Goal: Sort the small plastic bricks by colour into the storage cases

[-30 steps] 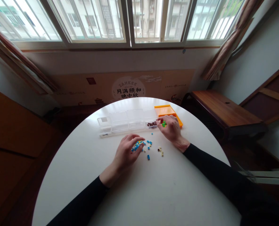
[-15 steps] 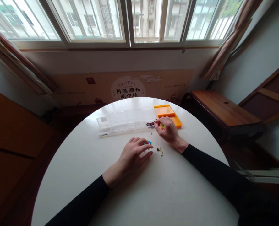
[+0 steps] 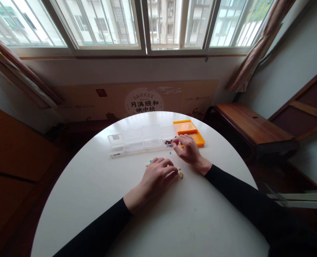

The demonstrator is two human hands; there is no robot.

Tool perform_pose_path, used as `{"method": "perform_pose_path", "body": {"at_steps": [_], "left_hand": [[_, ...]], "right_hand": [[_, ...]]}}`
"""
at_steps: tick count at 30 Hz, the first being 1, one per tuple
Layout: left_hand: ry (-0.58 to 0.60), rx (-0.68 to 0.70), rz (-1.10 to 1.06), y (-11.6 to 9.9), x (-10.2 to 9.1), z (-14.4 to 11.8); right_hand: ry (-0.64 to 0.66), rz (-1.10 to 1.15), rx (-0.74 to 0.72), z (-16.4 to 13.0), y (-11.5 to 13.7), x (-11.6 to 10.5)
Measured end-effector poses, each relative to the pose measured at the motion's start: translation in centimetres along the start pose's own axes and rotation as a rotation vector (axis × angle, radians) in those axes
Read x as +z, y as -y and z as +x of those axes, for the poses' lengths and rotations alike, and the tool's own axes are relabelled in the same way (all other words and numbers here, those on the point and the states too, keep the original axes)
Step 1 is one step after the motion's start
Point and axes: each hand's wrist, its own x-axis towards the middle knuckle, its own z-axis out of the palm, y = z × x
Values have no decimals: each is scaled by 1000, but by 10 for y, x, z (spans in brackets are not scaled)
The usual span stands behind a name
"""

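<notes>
My left hand (image 3: 157, 177) rests low over the white table, thumb and forefinger tips brought together beside a small cluster of pale yellow pieces (image 3: 181, 175). Whatever lies between those fingertips is too small to make out. More small yellow and blue pieces (image 3: 150, 161) peek out behind its knuckles. My right hand (image 3: 187, 149) has its thumb and forefinger pinched at the right end compartment of a clear plastic case (image 3: 131, 145), by a heap of dark brown pieces (image 3: 168, 142). Anything in that pinch is hidden. Behind this hand stands an open orange box (image 3: 200, 140), partly covered.
One blue piece (image 3: 170, 152) lies alone on the round white table (image 3: 94, 200) between the case and my hands. The case's clear lids are folded back. Beyond the table's right edge is a wooden bench (image 3: 257, 119); a window and wall lie ahead.
My left hand has moved right to the yellow pieces, uncovering pieces on its left side. The brown piece by the yellow ones no longer shows. My right hand stays by the brown heap.
</notes>
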Motion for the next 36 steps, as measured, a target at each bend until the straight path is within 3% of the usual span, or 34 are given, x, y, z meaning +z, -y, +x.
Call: {"method": "perform_pose_path", "body": {"at_steps": [6, 8, 11, 26, 36], "left_hand": [[-243, -360, -445, 17, -20, -8], [-294, -485, -519, 24, -24, -12], [-324, -562, -546, 31, -26, -16], [-279, -490, -553, 25, -27, -14], [-316, -423, -458, 18, -26, -13]], "right_hand": [[80, 194, -184, -6, 14, -5], [136, 245, -261, -8, 21, -5], [196, 270, -351, -11, 29, -3], [116, 299, -400, -10, 31, 2], [139, 325, -308, -11, 32, -1]]}}
